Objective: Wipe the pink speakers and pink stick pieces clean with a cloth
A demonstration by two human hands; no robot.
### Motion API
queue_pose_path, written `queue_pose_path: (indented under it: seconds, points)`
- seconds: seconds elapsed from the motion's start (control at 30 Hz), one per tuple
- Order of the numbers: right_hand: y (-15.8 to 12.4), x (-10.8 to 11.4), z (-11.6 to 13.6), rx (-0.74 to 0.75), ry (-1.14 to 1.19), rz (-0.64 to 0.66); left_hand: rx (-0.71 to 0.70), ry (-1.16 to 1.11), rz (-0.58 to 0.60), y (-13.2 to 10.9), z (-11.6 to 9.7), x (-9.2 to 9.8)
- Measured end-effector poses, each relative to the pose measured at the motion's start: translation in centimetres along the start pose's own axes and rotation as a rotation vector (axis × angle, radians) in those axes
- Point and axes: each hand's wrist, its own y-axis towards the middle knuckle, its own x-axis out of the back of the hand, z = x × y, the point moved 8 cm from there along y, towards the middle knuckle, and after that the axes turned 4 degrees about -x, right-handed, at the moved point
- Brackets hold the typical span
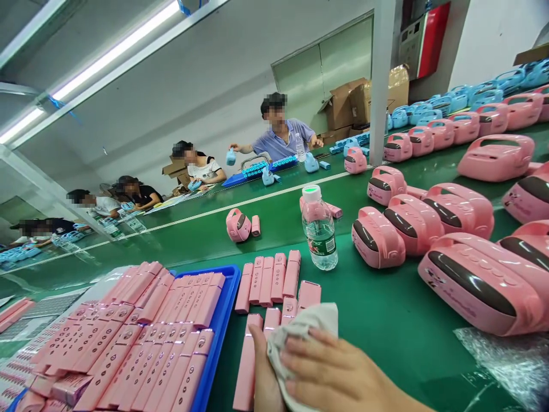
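Pink button panels (pixel 141 337) lay packed side by side in a blue plastic tray (pixel 229 303) at the left, ranked closely so that many fitted within its raised walls. Just right of the tray, on a green conveyor belt (pixel 386 349), looser pink bars (pixel 266 280) stood in short rows, spaced apart from the tray's stock and within easy reach of the person working there. At the near end of those rows, one pink bar (pixel 246 372) lay just beside the person's hands. The right hand (pixel 330 366) was clenched over a crumpled white cloth (pixel 302 326), its fingers curled down so that the fabric, rather than bare skin, met the glossy pink plastic beneath it. Beside the cloth, a thumb or part of the left hand (pixel 262 366) showed against the bar, but whether that hand was grasping it could not be told. Farther up the belt, a small pink case (pixel 238 225) sat alone, and a water bottle (pixel 319 234) stood upright clear of the work. To the right, pink handled cases (pixel 480 280) sat close together, their dark bands turned much the same way, and bubble wrap (pixel 501 360) lay at the lower right.
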Motion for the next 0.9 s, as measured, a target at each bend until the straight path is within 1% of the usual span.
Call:
queue_pose_path:
  seconds: [0.03,0.07,0.13,0.2,0.23,0.27,0.3,0.37,0.43,0.5,0.57,0.63,0.67,0.7,0.73,0.77,0.83,0.87,0.9]
  points:
    - [-0.1,0.7,-0.8,-0.064,0.020,-0.047,-0.008,0.012,0.004,-0.1,0.1,0.1]
    - [-0.2,1.6,-2.1,-0.181,0.070,-0.122,-0.010,0.024,0.006,-0.2,0.4,0.2]
    - [-1.2,3.5,-5.5,-0.498,0.236,-0.317,0.007,0.058,0.011,-0.5,1.1,0.1]
    - [-2.6,4.5,-7.9,-0.762,0.382,-0.474,0.037,0.116,0.004,-0.6,1.8,0.0]
    - [-3.0,4.6,-8.4,-0.832,0.427,-0.512,0.045,0.151,-0.007,-0.7,2.0,0.0]
    - [-3.0,4.6,-8.4,-0.846,0.444,-0.515,0.043,0.181,-0.026,-0.7,2.1,0.0]
    - [-2.6,4.5,-8.0,-0.804,0.438,-0.486,0.040,0.190,-0.051,-0.7,2.2,0.1]
    - [-1.5,4.0,-6.5,-0.654,0.385,-0.382,0.054,0.151,-0.092,-0.5,2.4,0.5]
    - [-0.6,3.0,-4.5,-0.474,0.276,-0.238,0.094,0.092,-0.105,-0.3,2.6,0.9]
    - [0.1,2.0,-2.5,-0.303,0.211,-0.128,0.115,0.057,-0.094,0.1,2.3,1.3]
    - [0.6,0.8,-0.6,-0.145,0.221,-0.001,0.095,0.023,-0.068,0.4,1.4,1.6]
    - [0.7,-0.4,0.6,-0.055,0.269,0.137,0.081,-0.017,-0.039,0.4,0.5,1.6]
    - [0.7,-0.7,0.6,-0.056,0.296,0.164,0.065,-0.033,-0.020,0.4,0.2,1.5]
    - [0.6,-0.7,0.2,-0.094,0.324,0.146,0.043,-0.040,-0.002,0.3,-0.1,1.2]
    - [0.5,-0.4,-0.7,-0.168,0.354,0.083,0.018,-0.040,0.014,0.3,-0.3,1.0]
    - [0.2,0.3,-2.1,-0.280,0.406,-0.026,-0.009,-0.040,0.028,0.2,-0.4,0.6]
    - [-1.2,1.5,-5.6,-0.579,0.547,-0.266,-0.044,-0.038,0.077,0.0,-0.2,-0.3]
    - [-2.0,1.9,-7.0,-0.715,0.616,-0.358,-0.034,-0.039,0.114,-0.1,0.1,-0.9]
    - [-2.6,2.1,-8.1,-0.811,0.670,-0.429,-0.021,-0.051,0.140,-0.1,0.4,-1.3]
